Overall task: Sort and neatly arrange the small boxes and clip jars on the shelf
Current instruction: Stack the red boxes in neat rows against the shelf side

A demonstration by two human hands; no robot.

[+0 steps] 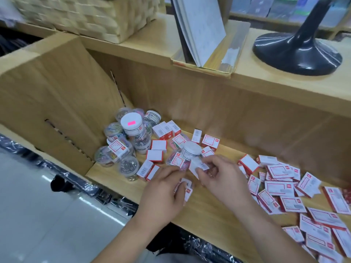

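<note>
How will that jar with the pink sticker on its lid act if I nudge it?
The jar with the pink sticker sits on top of other clip jars, not on the shelf, so it may well topple. Being round, it would probably roll once down. It looks like plastic, so likely light and unlikely to break.

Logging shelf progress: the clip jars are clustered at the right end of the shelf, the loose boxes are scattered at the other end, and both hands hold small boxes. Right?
Not quite. The head view shows the clip jars clustered at the left end of the shelf, not the right; the loose boxes are scattered at the right end. The left hand and right hand do each hold small boxes.
</note>
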